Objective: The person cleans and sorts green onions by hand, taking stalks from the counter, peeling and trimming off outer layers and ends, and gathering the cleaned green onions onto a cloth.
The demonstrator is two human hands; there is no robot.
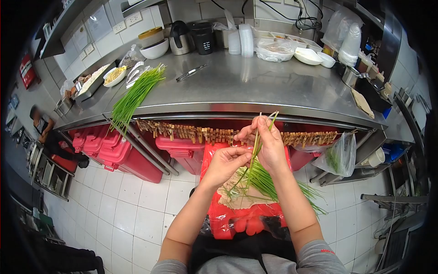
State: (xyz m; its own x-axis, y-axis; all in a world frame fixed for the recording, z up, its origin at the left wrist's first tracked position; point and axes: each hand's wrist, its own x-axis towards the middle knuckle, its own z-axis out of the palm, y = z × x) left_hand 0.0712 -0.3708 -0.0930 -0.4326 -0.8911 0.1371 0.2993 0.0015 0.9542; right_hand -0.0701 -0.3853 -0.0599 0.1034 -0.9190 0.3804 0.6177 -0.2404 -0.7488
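Both hands are raised in front of my body around a few thin green chives point(255, 153). My right hand point(271, 144) pinches them near their pale upper ends, between thumb and fingers. Lower down, my left hand point(228, 165) has its thumb and fingertips closed at the same stalks. A loose heap of chives point(264, 180) lies below on brown paper point(244, 201), partly hidden by my right forearm. Under the paper is a red plastic bag point(222, 223) on my lap. On the counter's left part rests a large chive bunch point(137, 98), its ends hanging over the edge.
A steel counter point(246, 86) runs ahead, holding a pen point(191, 72), bowls point(155, 49), a kettle point(181, 39) and plastic cups point(246, 41). Clothespins point(200, 133) line a rail beneath. Red bins point(123, 150) stand below. A clear bag point(338, 157) hangs right. A person point(43, 128) sits far left.
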